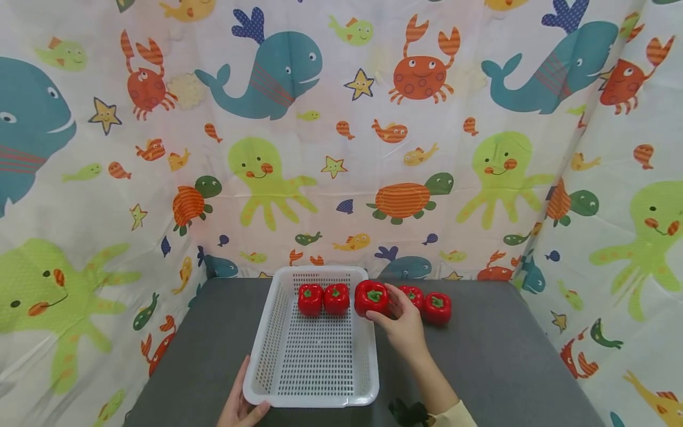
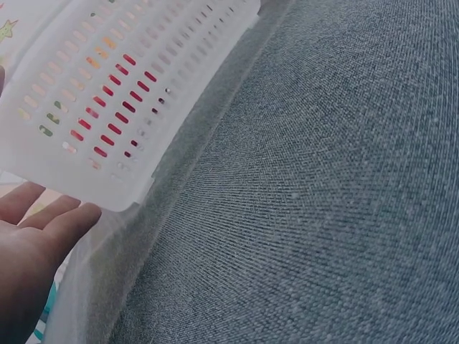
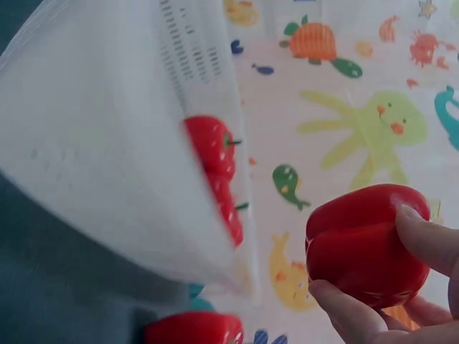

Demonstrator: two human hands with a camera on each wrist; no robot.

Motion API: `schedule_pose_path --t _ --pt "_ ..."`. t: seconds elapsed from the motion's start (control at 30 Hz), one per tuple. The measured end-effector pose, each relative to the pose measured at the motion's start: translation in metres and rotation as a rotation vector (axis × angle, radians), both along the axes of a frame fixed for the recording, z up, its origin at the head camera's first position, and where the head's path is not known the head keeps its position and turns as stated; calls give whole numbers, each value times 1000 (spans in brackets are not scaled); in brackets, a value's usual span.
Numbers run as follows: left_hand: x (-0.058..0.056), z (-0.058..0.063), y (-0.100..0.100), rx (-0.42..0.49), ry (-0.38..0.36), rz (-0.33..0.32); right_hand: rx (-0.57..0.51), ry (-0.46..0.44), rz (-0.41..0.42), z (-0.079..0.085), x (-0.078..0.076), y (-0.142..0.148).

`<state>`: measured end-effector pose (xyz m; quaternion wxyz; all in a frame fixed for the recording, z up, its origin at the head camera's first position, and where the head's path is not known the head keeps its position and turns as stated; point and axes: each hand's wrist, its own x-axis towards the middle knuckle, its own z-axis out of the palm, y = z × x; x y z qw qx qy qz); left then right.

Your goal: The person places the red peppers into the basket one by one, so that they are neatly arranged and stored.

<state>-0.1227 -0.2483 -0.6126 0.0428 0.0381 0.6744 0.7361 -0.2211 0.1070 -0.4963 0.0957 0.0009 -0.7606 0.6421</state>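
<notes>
My right hand grips a red bell pepper with a green stem, thumb and fingers around its sides. The pepper is over the right rim of a white plastic basket. In the right wrist view the same pepper shows its glossy lobes. Two more red peppers sit side by side at the basket's far end. At the basket's near left corner my left hand touches the outside. The left wrist view shows its fingers fairly straight against the basket's edge.
Right of the basket, two red peppers stand on the dark grey tabletop, one partly behind my right hand. A curtain printed with sea animals rises behind and at both sides. Something dark lies by my right sleeve.
</notes>
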Motion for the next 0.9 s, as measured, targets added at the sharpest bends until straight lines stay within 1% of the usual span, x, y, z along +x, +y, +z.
schedule_pose_path --t 0.17,0.27,0.33,0.4,0.5,0.57,0.7,0.8,0.9 --pt "0 2 2 -5 -18 18 -22 18 44 10 -4 -18" --pt "0 1 3 10 -24 25 -16 37 57 13 -6 -30" --pt "0 1 3 33 -39 32 -20 42 80 22 -3 -38" --pt "0 0 3 47 -37 28 -15 51 94 23 -6 -46" --pt "-1 0 2 54 -35 15 -28 40 115 21 -10 -56" --pt "0 0 2 51 -27 7 -32 37 120 12 -18 -62" --pt "-1 -1 2 39 -18 14 -54 3 148 9 -26 -75" --pt "-1 -1 2 30 -14 21 -18 -21 171 4 -33 -85" --pt "-2 -1 2 24 -18 24 58 -53 198 -3 -40 -95"
